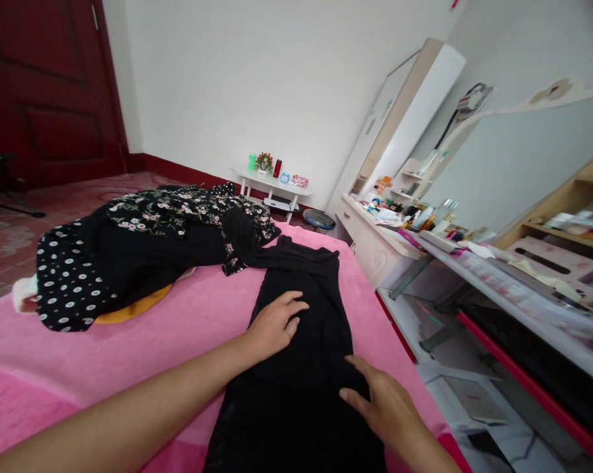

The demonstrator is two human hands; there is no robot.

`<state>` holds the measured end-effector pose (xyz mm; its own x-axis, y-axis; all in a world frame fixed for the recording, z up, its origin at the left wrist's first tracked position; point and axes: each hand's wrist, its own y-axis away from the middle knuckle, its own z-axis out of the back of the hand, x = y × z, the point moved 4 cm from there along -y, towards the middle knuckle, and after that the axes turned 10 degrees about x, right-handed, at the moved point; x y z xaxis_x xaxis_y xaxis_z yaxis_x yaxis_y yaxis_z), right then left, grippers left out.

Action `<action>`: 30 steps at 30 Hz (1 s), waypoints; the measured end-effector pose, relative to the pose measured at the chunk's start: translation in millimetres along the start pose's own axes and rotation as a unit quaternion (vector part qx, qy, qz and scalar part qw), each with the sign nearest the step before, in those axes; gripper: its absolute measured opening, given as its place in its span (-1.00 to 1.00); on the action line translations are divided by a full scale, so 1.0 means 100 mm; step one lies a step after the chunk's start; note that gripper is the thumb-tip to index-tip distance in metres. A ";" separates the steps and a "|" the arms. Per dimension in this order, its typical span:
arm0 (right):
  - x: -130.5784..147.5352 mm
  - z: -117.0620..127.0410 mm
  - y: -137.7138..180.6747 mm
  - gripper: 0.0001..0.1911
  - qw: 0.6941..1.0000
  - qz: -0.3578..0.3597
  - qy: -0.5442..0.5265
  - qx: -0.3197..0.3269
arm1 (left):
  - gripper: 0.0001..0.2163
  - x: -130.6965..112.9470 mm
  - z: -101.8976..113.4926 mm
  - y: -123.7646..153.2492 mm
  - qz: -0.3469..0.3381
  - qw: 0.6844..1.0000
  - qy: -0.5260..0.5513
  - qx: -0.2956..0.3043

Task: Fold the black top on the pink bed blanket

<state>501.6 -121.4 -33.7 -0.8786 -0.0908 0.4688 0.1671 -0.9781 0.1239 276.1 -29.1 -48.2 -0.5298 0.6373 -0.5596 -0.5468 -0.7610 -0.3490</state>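
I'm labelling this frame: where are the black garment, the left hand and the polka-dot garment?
black garment [306, 387]: head view, flat middle of the cloth.
left hand [275, 323]: head view, back of the hand.
polka-dot garment [64, 282]: head view, dotted fabric at the pile's left end.

Room: white walls [257, 79]; dark red panelled door [50, 85] at left; reddish patterned floor tiles [10, 243]. Low white side table [271, 187] against far wall, carrying small items. White dressing table [375, 240] at right, cluttered with bottles. Wooden shelf unit [567, 217] beyond. Even daylight.
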 end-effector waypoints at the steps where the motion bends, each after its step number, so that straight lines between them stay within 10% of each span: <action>1: 0.00 0.00 0.03 -0.67 1.000 0.003 -0.030 0.006 | -0.62 0.06 0.05 -0.08 0.023 0.999 -0.025 -0.015; 13: 0.16 0.16 0.18 -0.56 0.919 -0.001 -0.393 0.036 | -0.56 0.87 0.36 -1.17 0.174 0.939 -0.281 0.100; 30: 0.37 0.20 0.25 -0.47 0.933 0.014 -0.358 0.035 | -0.65 0.50 1.11 -2.09 0.123 0.958 -0.256 -0.046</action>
<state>482.3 -145.6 4.2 -0.3534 0.0560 0.9338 0.2359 -0.9606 0.1469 292.0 175.6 80.7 -0.8960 0.3962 -0.2004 -0.3184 -0.8880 -0.3319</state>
